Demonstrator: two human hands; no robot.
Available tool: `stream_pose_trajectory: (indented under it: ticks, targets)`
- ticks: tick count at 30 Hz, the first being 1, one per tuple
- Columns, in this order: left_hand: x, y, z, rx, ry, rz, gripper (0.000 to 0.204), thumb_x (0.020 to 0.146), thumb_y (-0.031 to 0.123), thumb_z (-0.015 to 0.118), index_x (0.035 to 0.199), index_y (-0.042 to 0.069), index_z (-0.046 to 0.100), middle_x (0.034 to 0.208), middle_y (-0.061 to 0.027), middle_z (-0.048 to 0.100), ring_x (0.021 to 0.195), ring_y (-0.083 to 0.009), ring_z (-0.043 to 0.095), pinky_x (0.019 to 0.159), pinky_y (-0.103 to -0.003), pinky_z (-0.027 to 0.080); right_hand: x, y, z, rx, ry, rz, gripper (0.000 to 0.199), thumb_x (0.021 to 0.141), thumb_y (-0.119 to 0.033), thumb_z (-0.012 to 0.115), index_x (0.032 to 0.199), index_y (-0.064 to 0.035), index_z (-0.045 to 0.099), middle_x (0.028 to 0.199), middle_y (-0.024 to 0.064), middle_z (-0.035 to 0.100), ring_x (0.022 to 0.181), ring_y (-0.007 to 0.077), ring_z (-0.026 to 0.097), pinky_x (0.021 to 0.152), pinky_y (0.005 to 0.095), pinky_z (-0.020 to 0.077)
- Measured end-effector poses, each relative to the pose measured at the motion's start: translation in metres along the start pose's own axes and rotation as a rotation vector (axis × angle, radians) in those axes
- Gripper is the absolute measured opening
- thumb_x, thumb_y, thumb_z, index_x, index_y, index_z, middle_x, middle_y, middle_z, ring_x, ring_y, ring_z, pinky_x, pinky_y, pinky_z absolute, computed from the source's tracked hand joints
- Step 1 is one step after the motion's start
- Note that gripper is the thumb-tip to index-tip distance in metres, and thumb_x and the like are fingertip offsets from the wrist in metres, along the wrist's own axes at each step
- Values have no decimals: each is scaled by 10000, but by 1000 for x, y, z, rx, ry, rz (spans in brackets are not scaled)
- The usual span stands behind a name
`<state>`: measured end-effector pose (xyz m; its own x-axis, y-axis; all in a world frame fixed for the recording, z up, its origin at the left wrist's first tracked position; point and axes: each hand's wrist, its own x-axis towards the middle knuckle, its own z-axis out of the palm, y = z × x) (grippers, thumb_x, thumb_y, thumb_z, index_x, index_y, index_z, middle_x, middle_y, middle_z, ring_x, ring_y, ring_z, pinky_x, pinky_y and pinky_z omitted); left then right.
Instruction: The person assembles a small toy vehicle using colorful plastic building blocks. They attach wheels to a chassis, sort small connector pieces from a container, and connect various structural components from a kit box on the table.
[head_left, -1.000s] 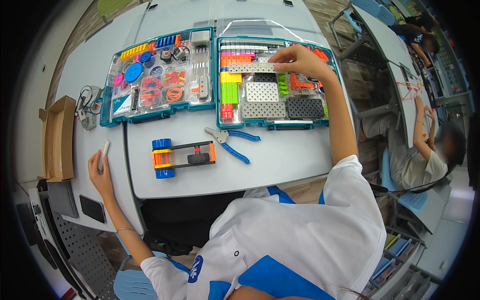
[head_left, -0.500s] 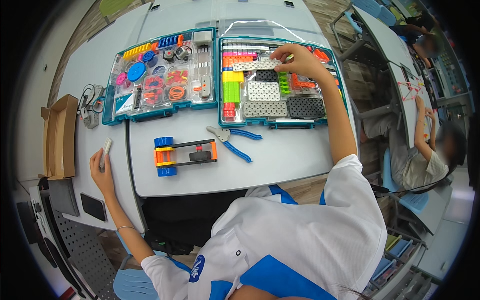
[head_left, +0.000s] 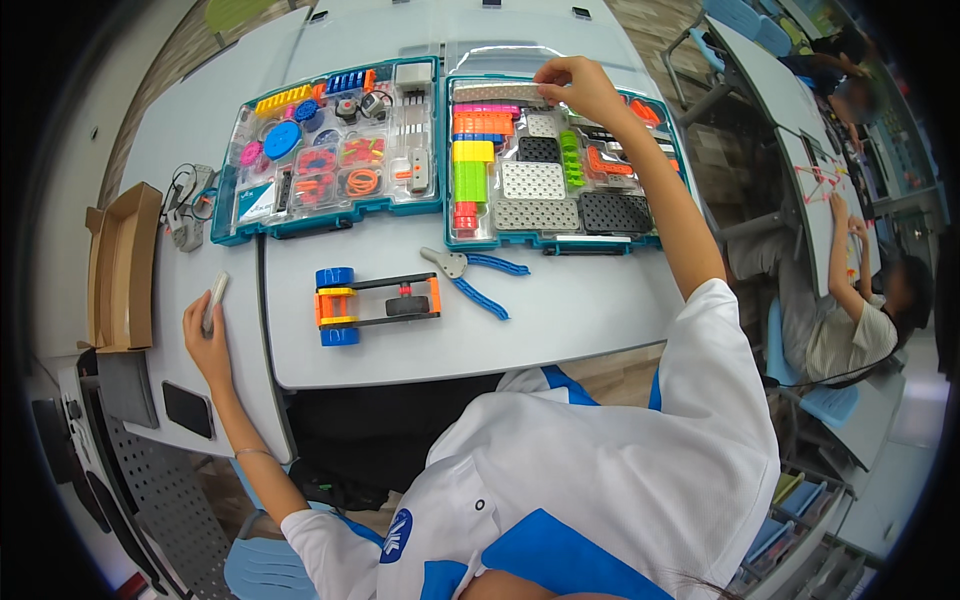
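1. Our right hand (head_left: 572, 84) pinches the perforated strip (head_left: 496, 94), jutting left over the right-hand case (head_left: 480, 244)!
2. Our left hand (head_left: 207, 338) curls round a pale bar (head_left: 217, 292).
3. We spot print on a card (head_left: 257, 202).

Box: an open brown cardboard box (head_left: 138, 300) sits off to your left.
Cables: a tangle of cables (head_left: 184, 212) lies just beside the box's far end.
Phone: to your left, a dark phone (head_left: 188, 410) lies flat, near the box's near end.
Chairs: you have a blue chair (head_left: 265, 575) at your lower left and a green chair (head_left: 232, 14) at the top left.
Neighbour: a person in a pale shirt (head_left: 848, 338) is at the far table (head_left: 752, 75) to your right, near a red frame (head_left: 818, 178).
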<state>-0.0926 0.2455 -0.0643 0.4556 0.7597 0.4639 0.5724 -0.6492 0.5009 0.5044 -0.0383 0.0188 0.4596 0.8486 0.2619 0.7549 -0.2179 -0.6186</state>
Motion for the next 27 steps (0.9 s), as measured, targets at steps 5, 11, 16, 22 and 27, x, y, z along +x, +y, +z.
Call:
stream_pose_trajectory:
  ticks: [5,11,16,22,27]
  targets:
    - [0,0,0,-5,-13,-8,270,946,114,646,1198,22,679,1161,-88,637,1110,-213,595,976,-333,445,4,0,0,122,-29,108,153,818,-75,732,946,8,730,795,89,736,680,121,691,659,261,560]
    - [0,3,0,-22,10,-2,267,921,100,669,1178,31,691,1130,-96,644,1082,-230,599,955,-343,454,6,9,-4,126,-75,73,141,813,-81,737,930,-3,732,769,63,724,668,107,673,620,246,535]
    - [0,6,0,-29,9,-14,268,919,98,671,1178,31,691,1139,-97,645,1091,-231,599,965,-342,451,5,7,-3,44,-59,36,131,820,-81,731,926,-4,732,760,60,719,650,103,656,600,241,512]
    - [0,2,-1,-2,-6,-8,271,948,133,654,1196,26,680,1159,-81,643,1110,-211,596,977,-332,443,2,-1,-3,-27,-24,-59,144,822,-76,727,939,8,729,780,75,724,671,127,669,653,273,530]
    - [-3,6,-2,-5,-4,-38,272,951,135,652,1197,22,677,1163,-85,643,1111,-211,597,975,-328,442,-6,-14,-6,-9,-47,3,160,821,-80,732,950,14,731,838,100,737,769,173,696,754,319,547]
